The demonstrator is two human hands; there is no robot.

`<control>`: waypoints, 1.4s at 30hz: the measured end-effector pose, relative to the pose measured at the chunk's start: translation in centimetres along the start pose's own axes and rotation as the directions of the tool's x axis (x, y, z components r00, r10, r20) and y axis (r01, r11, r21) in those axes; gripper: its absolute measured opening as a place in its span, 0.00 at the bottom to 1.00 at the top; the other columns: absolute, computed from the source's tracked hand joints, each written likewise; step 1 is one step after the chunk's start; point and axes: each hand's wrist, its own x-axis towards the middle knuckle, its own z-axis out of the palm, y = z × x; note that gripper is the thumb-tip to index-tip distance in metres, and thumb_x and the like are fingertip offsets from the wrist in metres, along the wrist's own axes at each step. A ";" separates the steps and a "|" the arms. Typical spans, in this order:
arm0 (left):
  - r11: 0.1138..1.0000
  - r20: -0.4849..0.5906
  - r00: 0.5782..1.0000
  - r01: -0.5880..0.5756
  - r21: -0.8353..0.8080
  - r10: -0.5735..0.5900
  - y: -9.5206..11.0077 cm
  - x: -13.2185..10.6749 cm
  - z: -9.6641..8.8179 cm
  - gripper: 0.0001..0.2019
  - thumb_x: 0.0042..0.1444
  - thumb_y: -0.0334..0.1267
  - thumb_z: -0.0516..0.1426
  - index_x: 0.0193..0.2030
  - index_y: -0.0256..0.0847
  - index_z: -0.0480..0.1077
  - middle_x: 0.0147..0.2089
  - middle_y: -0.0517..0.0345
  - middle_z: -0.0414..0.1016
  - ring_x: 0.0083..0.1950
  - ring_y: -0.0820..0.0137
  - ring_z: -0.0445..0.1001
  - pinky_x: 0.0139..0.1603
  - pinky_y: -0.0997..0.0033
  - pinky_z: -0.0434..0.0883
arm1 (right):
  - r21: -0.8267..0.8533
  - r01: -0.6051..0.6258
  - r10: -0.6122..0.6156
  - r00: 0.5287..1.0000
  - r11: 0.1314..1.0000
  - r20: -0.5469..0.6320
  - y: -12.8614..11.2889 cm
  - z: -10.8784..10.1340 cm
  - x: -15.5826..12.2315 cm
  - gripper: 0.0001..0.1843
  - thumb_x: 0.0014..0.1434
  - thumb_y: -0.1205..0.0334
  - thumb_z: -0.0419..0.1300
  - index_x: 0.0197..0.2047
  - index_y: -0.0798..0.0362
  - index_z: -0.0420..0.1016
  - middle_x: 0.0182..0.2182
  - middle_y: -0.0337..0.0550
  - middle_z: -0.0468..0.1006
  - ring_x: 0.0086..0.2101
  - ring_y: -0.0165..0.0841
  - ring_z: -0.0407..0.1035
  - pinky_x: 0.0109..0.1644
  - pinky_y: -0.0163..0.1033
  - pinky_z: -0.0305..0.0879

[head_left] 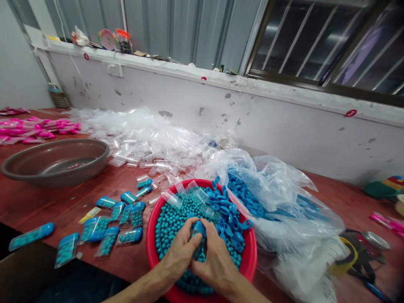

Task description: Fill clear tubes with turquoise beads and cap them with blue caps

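Both my hands are over a red basin [151, 235] filled with small teal balls [168, 225]. Between the fingers of my left hand [176, 248] and my right hand [217, 254] is a small clear container with a blue cap [198, 228], standing roughly upright. Fingers of both hands are closed around it, and they hide its lower part. Loose blue caps [225, 206] are heaped on the balls at the basin's right side. Several empty clear containers [173, 199] lie on the balls at the back.
Filled, blue-capped containers [109, 240] lie left of the basin on the red table [132, 265]. Behind spreads a pile of clear containers [154, 143]. A grey bowl [105, 153] and pink items [38, 128] are at left; a plastic bag of blue caps [246, 191] stands at right.
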 end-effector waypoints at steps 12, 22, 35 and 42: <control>0.935 -0.055 0.998 -0.018 0.355 0.041 0.4 -1.1 0.2 0.09 0.53 0.35 0.46 0.39 0.38 0.63 0.34 0.58 0.70 0.36 0.70 0.68 0.41 0.72 0.64 | -0.192 0.040 -0.037 0.999 0.980 0.021 -0.7 1.2 -1.3 0.39 0.46 0.56 0.59 0.58 0.61 0.50 0.47 0.59 0.67 0.39 0.44 0.70 0.38 0.44 0.68; 0.345 -0.360 0.931 0.318 0.883 0.064 2.8 -3.1 -12.4 0.23 0.57 0.44 0.41 0.58 0.40 0.55 0.40 0.50 0.73 0.37 0.61 0.72 0.37 0.64 0.66 | -0.653 0.068 0.035 0.989 0.754 0.144 2.1 -2.8 3.4 0.17 0.56 0.65 0.54 0.50 0.54 0.64 0.39 0.48 0.72 0.35 0.38 0.70 0.32 0.38 0.65; -0.154 0.327 0.858 -0.289 0.945 0.396 0.1 0.9 -3.0 0.23 0.55 0.26 0.43 0.58 0.43 0.56 0.58 0.46 0.62 0.58 0.56 0.59 0.51 0.54 0.61 | -0.723 0.341 -0.300 0.935 0.601 0.192 2.2 -2.7 3.8 0.08 0.57 0.73 0.49 0.34 0.55 0.68 0.29 0.44 0.72 0.33 0.37 0.62 0.40 0.43 0.55; 0.384 0.375 0.924 -0.320 0.866 -0.076 1.2 0.4 -3.3 0.22 0.54 0.32 0.46 0.57 0.40 0.55 0.41 0.52 0.74 0.40 0.65 0.72 0.37 0.71 0.65 | -0.367 0.485 -0.311 0.843 0.794 0.439 2.1 -3.7 2.2 0.05 0.59 0.64 0.51 0.36 0.55 0.67 0.28 0.39 0.72 0.30 0.31 0.63 0.34 0.34 0.56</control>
